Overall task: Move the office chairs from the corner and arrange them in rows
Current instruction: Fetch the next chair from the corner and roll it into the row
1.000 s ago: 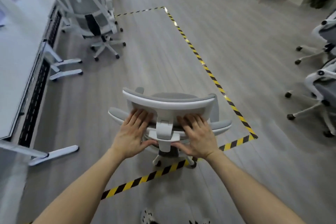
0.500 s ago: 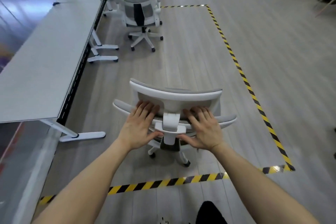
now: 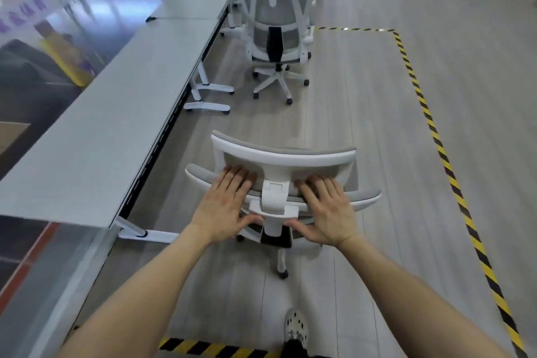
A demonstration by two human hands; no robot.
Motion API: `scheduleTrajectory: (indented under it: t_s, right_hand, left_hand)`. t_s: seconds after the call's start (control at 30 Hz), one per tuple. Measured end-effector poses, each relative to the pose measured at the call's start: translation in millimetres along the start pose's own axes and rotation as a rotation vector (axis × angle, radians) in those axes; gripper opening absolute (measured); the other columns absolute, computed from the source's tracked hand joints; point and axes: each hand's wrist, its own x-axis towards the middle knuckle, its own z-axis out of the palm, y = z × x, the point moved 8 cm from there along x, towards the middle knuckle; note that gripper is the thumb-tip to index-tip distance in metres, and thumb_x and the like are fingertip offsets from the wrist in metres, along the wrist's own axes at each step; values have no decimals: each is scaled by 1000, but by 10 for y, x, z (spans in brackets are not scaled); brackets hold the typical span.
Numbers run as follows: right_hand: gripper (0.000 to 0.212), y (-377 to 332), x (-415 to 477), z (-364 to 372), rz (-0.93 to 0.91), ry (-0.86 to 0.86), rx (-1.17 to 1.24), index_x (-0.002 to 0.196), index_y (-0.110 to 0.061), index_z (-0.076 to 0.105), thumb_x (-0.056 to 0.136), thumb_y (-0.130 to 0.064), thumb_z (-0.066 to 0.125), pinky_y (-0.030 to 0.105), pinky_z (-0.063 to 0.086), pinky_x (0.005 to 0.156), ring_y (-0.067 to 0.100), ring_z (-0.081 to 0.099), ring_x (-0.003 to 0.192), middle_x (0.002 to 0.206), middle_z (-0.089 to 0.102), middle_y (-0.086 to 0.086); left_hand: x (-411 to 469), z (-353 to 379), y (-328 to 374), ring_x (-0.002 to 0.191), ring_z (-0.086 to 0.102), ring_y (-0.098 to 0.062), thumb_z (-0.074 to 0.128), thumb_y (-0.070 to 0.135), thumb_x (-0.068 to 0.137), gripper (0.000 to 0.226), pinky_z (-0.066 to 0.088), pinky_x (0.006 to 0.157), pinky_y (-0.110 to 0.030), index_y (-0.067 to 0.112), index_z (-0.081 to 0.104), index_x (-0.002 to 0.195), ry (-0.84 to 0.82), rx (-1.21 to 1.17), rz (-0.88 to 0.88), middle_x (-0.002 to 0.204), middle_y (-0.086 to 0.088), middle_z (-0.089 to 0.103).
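The office chair [image 3: 283, 158] stood on the grey plank floor [image 3: 363, 125], inside the rectangle of yellow-and-black tape [image 3: 435, 136] and just beside the long white counter [image 3: 116, 125]. Its back faced the person. It had a white plastic frame, a curved headrest padded in grey, grey-topped armrests jutting out at either side, a white central bracket above a dark block, and a white base leg ending in a black castor.

The left hand [image 3: 225, 208] and right hand [image 3: 327, 212] were set apart on either side of the bracket. Both held the top of the backrest, fingers laid over its edge and thumbs tucked beneath.

A matching chair [image 3: 276, 23] stood farther along the counter, with more behind it.
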Motion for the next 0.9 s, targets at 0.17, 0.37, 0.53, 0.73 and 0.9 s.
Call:
scheduleTrajectory:
  t_s: [0.17,0.37,0.53,0.73,0.9]
  right_hand:
    - [93,302,740,352,-20,-42,37,146,-10,63,94,-86,49,50,41,117,37,57,124,136,62,16]
    - [90,594,1589,729,-29,27,77,142,-8,65,93,-83,57,52,43,114,39,59,120,130,63,17]
    - [90,882,2385,1079,-14,33,52,144,-10,64,92,-84,58,52,40,120,37,58,125,135,63,15]
    - [90,1218,3285,1530,58,-45,75,150,-10,57,94,-80,58,53,33,126,38,52,136,144,56,15]
    - [88,1407,3916,1808,88,-61,62,150,-8,55,95,-76,59,54,30,129,39,49,138,145,54,16]
  left_hand:
    - [584,145,-503,163,30,-38,40,90,99,108,18,137,-58,8,35,168,-39,44,-50,168,-15,40]
    - [1284,357,-1162,159,36,-40,45,87,100,103,16,137,-58,8,41,166,1,30,-56,165,-16,44]
    - [1991,463,-1737,152,42,-42,46,85,100,100,20,137,-58,5,49,160,94,3,-28,158,-17,51]
    - [2874,653,-2439,159,30,-38,25,91,98,107,9,140,-52,10,34,168,-18,66,-30,167,-15,42]
    - [3453,848,-2947,162,28,-40,20,90,100,108,15,138,-56,8,30,169,-61,56,0,170,-16,37]
